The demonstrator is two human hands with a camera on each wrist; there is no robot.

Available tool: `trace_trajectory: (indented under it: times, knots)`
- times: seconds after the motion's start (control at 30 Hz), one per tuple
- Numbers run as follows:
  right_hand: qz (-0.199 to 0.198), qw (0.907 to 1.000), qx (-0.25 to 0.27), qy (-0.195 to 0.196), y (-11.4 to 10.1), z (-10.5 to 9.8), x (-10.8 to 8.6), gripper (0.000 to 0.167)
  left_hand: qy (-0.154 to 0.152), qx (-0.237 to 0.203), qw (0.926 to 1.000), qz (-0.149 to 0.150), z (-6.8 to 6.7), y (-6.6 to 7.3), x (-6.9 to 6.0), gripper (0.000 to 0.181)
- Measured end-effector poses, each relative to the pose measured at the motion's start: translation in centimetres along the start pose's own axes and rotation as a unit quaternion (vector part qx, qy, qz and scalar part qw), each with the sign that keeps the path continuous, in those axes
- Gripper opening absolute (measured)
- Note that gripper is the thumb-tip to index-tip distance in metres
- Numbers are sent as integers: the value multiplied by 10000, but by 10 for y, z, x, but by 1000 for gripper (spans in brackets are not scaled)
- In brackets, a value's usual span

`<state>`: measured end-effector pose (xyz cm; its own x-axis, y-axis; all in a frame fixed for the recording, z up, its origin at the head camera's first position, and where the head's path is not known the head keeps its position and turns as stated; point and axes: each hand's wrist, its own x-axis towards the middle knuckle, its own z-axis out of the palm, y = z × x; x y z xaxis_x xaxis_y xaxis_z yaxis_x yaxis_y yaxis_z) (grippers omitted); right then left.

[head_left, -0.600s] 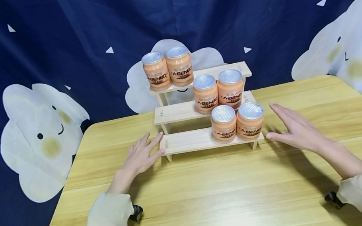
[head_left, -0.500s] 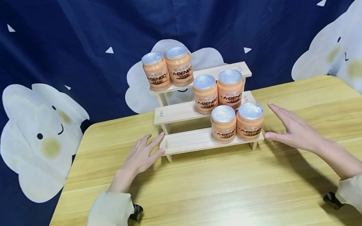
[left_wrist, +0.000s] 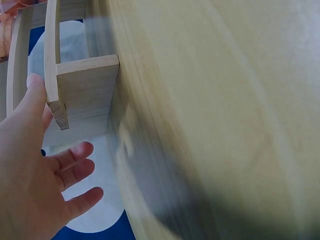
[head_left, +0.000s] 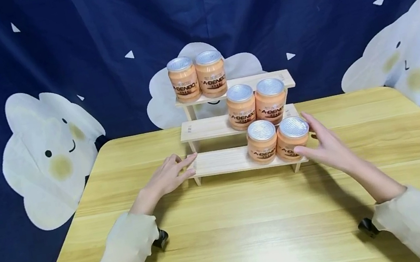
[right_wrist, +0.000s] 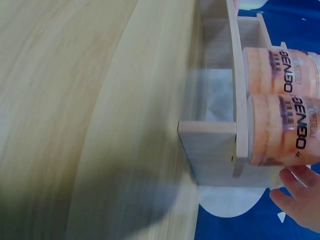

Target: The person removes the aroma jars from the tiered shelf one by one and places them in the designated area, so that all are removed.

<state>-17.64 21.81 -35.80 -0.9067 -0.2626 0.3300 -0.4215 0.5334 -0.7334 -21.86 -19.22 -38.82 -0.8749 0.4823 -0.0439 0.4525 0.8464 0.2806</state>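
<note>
A three-tier wooden display stand point(head_left: 219, 162) bears peach-coloured jars with silver tops, two on each tier. At the left end of the bottom tier, my left hand point(head_left: 166, 176) touches the board with thumb and index finger; the left wrist view shows its other fingers loose below the board. My right hand point(head_left: 328, 147) is at the right-hand jar point(head_left: 290, 148) of the bottom tier, thumb in front and index finger beside its far side. Fingertips point(right_wrist: 287, 175) meet or nearly meet that jar's side in the right wrist view. Beside it stands another jar point(head_left: 262, 147), apparently touching.
Two jars point(head_left: 242, 109) stand on the middle tier's right part, and two more jars point(head_left: 184, 81) on the top tier's left. The stand sits near the back of a wooden table point(head_left: 230, 221). Behind hangs a dark blue cloth point(head_left: 101, 38) with white clouds.
My right hand has moved left, from beside the bottom-right jar to around its side. The left hand has barely moved at the stand's left end. The whole head view has shifted slightly.
</note>
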Motion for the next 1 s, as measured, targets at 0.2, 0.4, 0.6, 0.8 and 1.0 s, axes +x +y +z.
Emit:
trace_trajectory:
  times: [0.2,0.4,0.6,0.8,1.0]
  knots:
    - [204,9994,254,67,0,7,4,88,-201,-229,9995,-11,-4,1,0,54]
    - [332,9985,391,170,2,12,5,82,-391,-532,9978,-6,-6,1,2,57]
    - [399,9968,641,262,1,14,4,77,-440,-645,9969,94,-6,-2,5,58]
    - [335,9963,607,499,0,11,1,74,-516,-635,9966,114,-7,0,9,58]
    - [302,9962,562,594,2,8,-6,73,-547,-504,9971,129,-7,-1,8,56]
